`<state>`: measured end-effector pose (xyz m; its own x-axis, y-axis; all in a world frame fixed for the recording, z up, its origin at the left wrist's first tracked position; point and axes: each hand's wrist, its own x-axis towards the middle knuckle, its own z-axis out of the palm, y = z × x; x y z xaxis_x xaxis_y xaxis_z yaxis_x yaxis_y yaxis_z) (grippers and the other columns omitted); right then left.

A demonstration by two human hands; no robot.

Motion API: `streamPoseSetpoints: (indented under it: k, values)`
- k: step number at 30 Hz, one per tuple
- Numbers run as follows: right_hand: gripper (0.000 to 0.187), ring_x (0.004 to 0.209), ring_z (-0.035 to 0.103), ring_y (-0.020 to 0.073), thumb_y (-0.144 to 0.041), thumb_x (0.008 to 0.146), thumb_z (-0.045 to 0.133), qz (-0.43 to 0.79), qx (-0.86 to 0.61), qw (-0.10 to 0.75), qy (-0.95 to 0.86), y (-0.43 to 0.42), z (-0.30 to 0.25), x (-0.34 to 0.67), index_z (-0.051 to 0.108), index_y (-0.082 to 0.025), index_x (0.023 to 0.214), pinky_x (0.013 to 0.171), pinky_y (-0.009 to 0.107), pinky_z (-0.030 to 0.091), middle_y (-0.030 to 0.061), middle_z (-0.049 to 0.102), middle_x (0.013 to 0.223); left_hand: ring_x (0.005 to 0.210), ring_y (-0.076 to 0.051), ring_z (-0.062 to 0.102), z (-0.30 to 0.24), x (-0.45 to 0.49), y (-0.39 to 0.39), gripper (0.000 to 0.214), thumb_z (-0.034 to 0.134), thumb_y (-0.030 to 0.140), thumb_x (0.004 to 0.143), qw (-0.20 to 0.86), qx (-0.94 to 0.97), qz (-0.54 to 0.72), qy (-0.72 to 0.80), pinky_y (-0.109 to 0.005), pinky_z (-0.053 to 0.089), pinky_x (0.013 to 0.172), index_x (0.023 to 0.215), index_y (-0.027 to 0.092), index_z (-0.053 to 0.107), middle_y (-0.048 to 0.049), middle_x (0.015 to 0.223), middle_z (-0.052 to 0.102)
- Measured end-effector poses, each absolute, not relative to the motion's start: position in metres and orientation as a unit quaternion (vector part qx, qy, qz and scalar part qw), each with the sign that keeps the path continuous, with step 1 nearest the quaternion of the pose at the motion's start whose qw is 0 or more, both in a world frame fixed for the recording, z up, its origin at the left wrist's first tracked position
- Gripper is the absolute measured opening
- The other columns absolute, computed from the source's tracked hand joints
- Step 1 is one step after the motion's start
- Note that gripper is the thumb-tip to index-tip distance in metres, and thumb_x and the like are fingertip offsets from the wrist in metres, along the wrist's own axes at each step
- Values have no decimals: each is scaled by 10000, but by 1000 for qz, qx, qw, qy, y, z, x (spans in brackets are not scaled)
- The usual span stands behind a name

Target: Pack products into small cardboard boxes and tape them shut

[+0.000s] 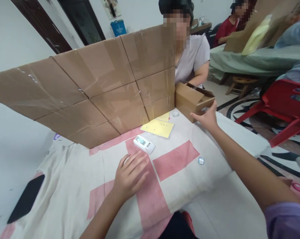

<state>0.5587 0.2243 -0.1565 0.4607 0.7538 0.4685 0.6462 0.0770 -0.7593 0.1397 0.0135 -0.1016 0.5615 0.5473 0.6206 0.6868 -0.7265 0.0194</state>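
My left hand (130,174) lies flat and open on the white cloth with pink bands (174,159), just in front of a small white device (144,144). My right hand (207,117) is stretched far out to the open cardboard box (192,99) at the table's far right, its fingers curled on the box's front flap. A yellow perforated sheet (157,127) lies between the device and the box. A small square white piece (201,161) rests on the cloth to the right.
A tall taped cardboard screen (95,83) stands across the back of the table. A person in a grey shirt (192,56) sits behind the box. A black phone (26,198) lies at the left edge. A red plastic chair (284,103) stands at right.
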Motion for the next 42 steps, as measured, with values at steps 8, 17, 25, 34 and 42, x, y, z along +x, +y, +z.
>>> streamPoseSetpoints:
  k: [8, 17, 25, 34, 42]
  values:
    - [1347, 1545, 244, 432, -598, 656, 820, 42, -695, 503, -512, 266, -146, 535, 64, -61, 1633, 1174, 607, 339, 323, 205, 1654, 1442, -198, 517, -58, 299, 198, 475, 550, 304, 985, -35, -883, -300, -360, -362, 419, 1195, 1452, 220, 571, -60, 1565, 545]
    - [563, 1273, 507, 391, -544, 881, 612, -126, -649, 479, -577, 275, -128, 530, 602, -227, 1346, 1041, 577, 450, 153, 586, 1451, 1427, -235, 537, -30, 402, 331, 537, 446, 143, 1002, -71, -858, -267, -433, -371, 427, 1185, 1539, 146, 472, -128, 1574, 526]
    - [573, 1276, 523, 364, -588, 905, 612, -125, -629, 491, -589, 277, -140, 536, 580, -211, 1336, 1053, 529, 457, 154, 562, 1480, 1397, -235, 563, -51, 401, 341, 363, 464, 259, 1038, -48, -877, -229, -419, -373, 464, 1133, 1309, 276, 705, -25, 1530, 587]
    - [587, 1297, 505, 372, -624, 908, 595, -103, -642, 479, -590, 274, -136, 534, 579, -231, 1344, 1047, 543, 458, 147, 547, 1496, 1323, -250, 578, -49, 397, 351, 405, 418, 302, 1050, -28, -902, -176, -393, -409, 447, 1131, 1350, 286, 689, -12, 1441, 664]
    - [586, 1308, 487, 384, -614, 916, 581, -85, -649, 468, -594, 269, -132, 533, 579, -229, 1357, 1075, 555, 437, 139, 521, 1529, 1311, -252, 600, -48, 399, 350, 445, 356, 356, 1069, -22, -902, -141, -407, -413, 447, 1128, 1317, 244, 708, -98, 1377, 693]
